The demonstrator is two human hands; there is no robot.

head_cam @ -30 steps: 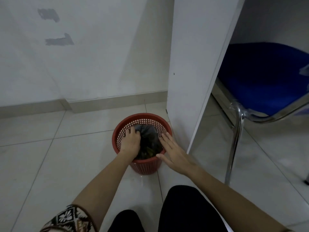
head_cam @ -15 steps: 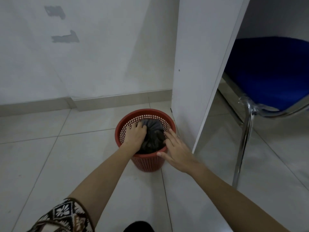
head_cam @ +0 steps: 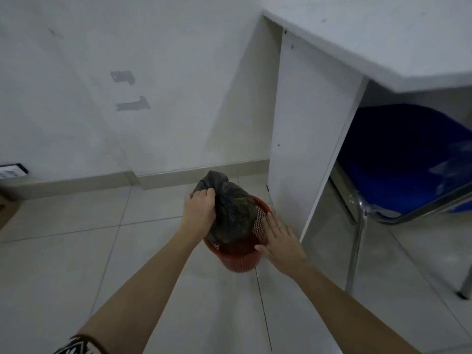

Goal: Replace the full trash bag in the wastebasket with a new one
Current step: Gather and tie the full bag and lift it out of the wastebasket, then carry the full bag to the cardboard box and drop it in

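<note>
Head view. My left hand (head_cam: 200, 212) grips the gathered neck of the dark trash bag (head_cam: 235, 213), fingers curled round the bunched plastic. The bag hangs just to the right of this hand, most of its bulk above the rim of the red wastebasket (head_cam: 240, 261) and its lowest part inside the basket. My right hand (head_cam: 281, 241) is open, fingers straight, laid against the near right side of the rim; it holds nothing.

Risks, as I judge them:

(a) The neck is only bunched, and I cannot tell whether it is tied. If my grip slackens, the plastic may slide through my fingers and the load drop back or spill.

(b) The basket is light mesh. If the bag's bottom drags on the wall, the basket may rise or tip with it, and a flat palm may not hold it down.

(c) The thin film, stretched by a full load, may snag on the mesh and tear.

(d) The white desk panel (head_cam: 306, 149) stands just beyond my right hand, so a swing to that side would strike it.

No new bag shows anywhere near either hand.
</note>
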